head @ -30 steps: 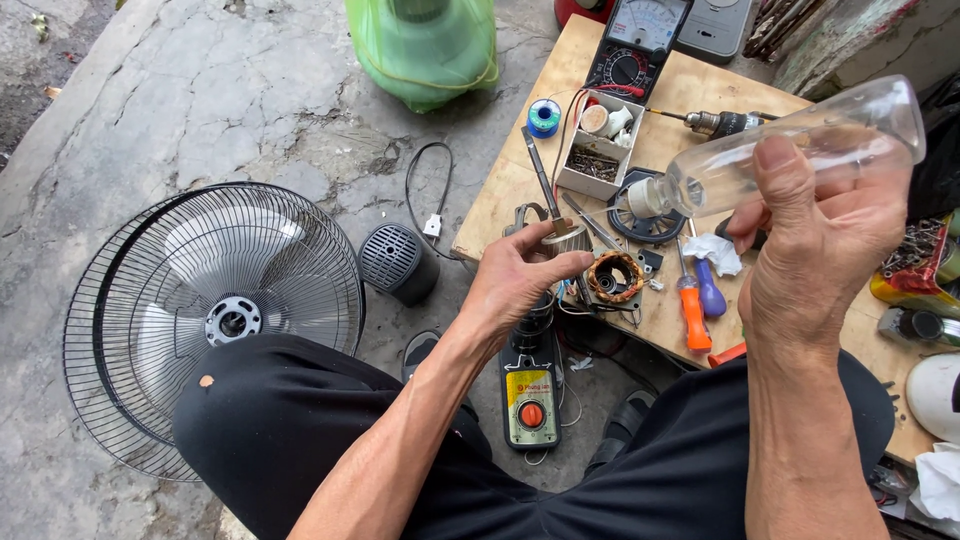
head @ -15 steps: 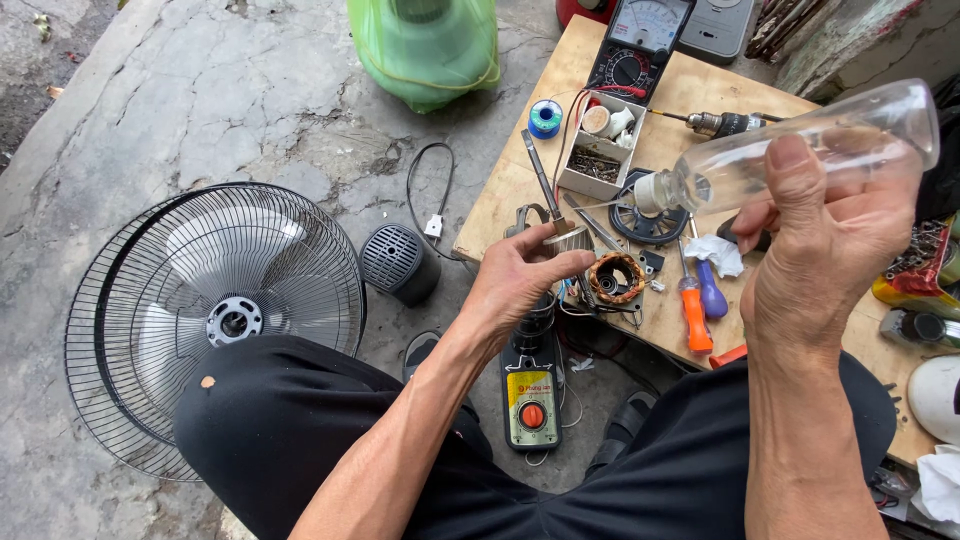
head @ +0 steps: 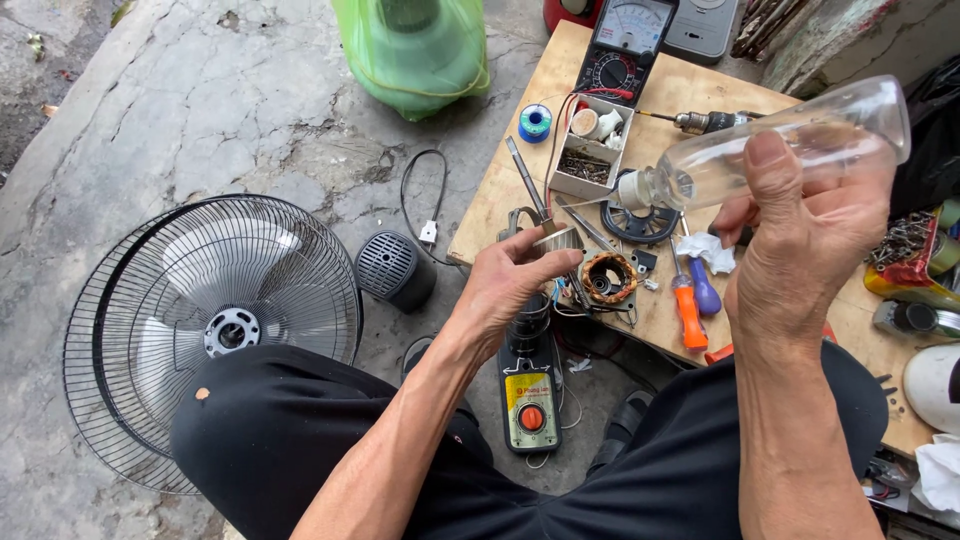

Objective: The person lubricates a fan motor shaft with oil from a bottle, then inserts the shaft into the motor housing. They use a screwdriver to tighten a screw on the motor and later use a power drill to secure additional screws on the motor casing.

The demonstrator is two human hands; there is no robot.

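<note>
Your right hand (head: 800,260) grips a tilted clear bottle (head: 780,150), nozzle down toward the metal part (head: 556,240) your left hand (head: 515,285) pinches just below.

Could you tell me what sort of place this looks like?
Probably an informal outdoor repair spot for electric fans: a low wooden board on cracked concrete carries a multimeter, a wound motor stator and screwdrivers, and fan guards lie beside it.

Green bag (head: 415,50) top cut off

Bottle (head: 790,150) clear glossy plastic; board (head: 690,100) bare matt wood; fan grille (head: 200,330) shiny metal wire; ground (head: 200,120) rough cracked concrete.
</note>
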